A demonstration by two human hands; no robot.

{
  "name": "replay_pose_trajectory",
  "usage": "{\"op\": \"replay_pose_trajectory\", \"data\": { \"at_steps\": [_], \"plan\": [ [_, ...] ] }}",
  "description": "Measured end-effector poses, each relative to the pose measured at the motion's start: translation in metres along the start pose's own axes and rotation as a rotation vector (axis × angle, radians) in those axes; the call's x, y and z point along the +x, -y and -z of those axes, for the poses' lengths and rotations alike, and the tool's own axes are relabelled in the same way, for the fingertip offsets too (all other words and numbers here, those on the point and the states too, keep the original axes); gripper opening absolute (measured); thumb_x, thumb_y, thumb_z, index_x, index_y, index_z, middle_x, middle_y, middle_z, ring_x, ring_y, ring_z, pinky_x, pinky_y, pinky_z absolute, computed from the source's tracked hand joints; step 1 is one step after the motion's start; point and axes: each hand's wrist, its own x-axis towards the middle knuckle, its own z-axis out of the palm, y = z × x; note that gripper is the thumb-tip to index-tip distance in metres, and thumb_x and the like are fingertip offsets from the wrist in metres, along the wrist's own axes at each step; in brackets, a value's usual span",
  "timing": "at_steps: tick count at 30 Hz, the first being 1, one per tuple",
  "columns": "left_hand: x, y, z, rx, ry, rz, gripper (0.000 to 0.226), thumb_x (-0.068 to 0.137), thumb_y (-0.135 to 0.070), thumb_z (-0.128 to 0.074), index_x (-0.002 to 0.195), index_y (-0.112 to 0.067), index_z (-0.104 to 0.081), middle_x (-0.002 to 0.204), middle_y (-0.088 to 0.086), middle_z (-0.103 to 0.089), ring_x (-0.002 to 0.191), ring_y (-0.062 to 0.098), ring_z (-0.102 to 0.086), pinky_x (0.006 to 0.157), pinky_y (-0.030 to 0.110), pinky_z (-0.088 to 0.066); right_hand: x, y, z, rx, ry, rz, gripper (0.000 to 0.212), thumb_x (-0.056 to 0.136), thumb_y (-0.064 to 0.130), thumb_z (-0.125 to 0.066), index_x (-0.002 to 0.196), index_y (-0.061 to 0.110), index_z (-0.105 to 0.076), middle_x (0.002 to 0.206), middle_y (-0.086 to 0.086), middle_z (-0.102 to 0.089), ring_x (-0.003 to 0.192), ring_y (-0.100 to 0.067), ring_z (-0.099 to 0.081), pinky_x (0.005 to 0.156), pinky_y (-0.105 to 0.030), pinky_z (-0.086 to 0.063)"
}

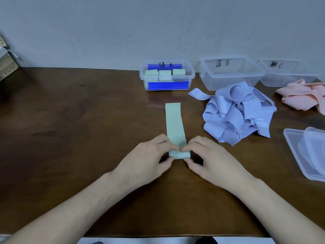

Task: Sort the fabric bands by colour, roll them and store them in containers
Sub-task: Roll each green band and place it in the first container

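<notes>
A pale green fabric band (pixel 174 124) lies flat on the brown table, running away from me. Its near end is curled into a small roll. My left hand (pixel 149 159) pinches the roll's left side and my right hand (pixel 209 159) pinches its right side, thumbs below and fingertips on top. Container A (pixel 191 76), with blue clips, holds several rolled green bands (pixel 164 73). Container B (pixel 232 80) stands empty to its right, and container C (pixel 284 80) is further right. A heap of lilac-blue bands (pixel 239 113) lies in front of B, and pink bands (pixel 302 96) lie in front of C.
Clear plastic lids (pixel 307 152) are stacked at the right table edge. A woven basket (pixel 7 66) sits at the far left by the wall. The table's left half (pixel 61 120) is bare dark wood. The wall runs right behind the containers.
</notes>
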Motion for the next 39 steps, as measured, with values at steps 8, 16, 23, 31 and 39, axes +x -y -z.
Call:
{"op": "replay_pose_trajectory", "data": {
  "at_steps": [8, 16, 23, 31, 39],
  "plan": [
    [0.004, 0.0, -0.002, 0.028, -0.016, -0.013, 0.028, 0.095, -0.033, -0.062, 0.123, -0.035, -0.062, 0.12, -0.02, -0.051, 0.075, -0.01, -0.049, 0.065, 0.003, -0.035, 0.004, -0.005, 0.0, 0.009, 0.0, -0.013, 0.036, 0.093, 0.046, -0.051, 0.117, 0.027, -0.071, 0.101, 0.019, -0.054, 0.085, -0.002, -0.042, 0.076, -0.008, -0.034],
    [0.01, -0.001, -0.004, 0.019, -0.087, -0.005, 0.022, 0.092, -0.027, -0.064, 0.113, -0.029, -0.069, 0.11, -0.016, -0.062, 0.079, -0.01, -0.05, 0.071, 0.001, -0.038, 0.012, -0.003, -0.001, 0.055, 0.019, -0.01, 0.022, 0.091, 0.04, -0.061, 0.109, 0.029, -0.065, 0.101, 0.019, -0.055, 0.089, -0.007, -0.05, 0.077, -0.027, -0.048],
    [-0.004, -0.008, -0.005, -0.035, -0.021, -0.038, 0.022, 0.091, -0.031, -0.064, 0.112, -0.032, -0.07, 0.107, -0.019, -0.06, 0.085, -0.022, -0.045, 0.065, 0.001, -0.033, -0.007, 0.007, 0.011, 0.041, 0.073, 0.032, 0.013, 0.091, 0.043, -0.062, 0.1, 0.035, -0.065, 0.09, 0.021, -0.055, 0.086, -0.007, -0.047, 0.074, -0.024, -0.045],
    [-0.007, -0.006, -0.007, -0.07, 0.031, 0.005, 0.026, 0.093, -0.036, -0.059, 0.118, -0.035, -0.067, 0.109, -0.021, -0.053, 0.08, -0.007, -0.051, 0.066, 0.008, -0.038, -0.015, 0.01, 0.006, -0.014, -0.014, 0.053, 0.026, 0.091, 0.046, -0.059, 0.11, 0.032, -0.07, 0.098, 0.019, -0.053, 0.084, -0.005, -0.041, 0.075, -0.02, -0.042],
    [-0.007, -0.005, -0.007, -0.08, -0.001, 0.016, 0.03, 0.095, -0.037, -0.057, 0.124, -0.034, -0.063, 0.111, -0.022, -0.048, 0.074, 0.004, -0.052, 0.066, 0.014, -0.044, -0.012, 0.014, 0.0, -0.052, -0.058, 0.044, 0.019, 0.089, 0.039, -0.057, 0.103, 0.028, -0.065, 0.096, 0.016, -0.057, 0.079, -0.009, -0.048, 0.07, -0.034, -0.049]
  ]
}}
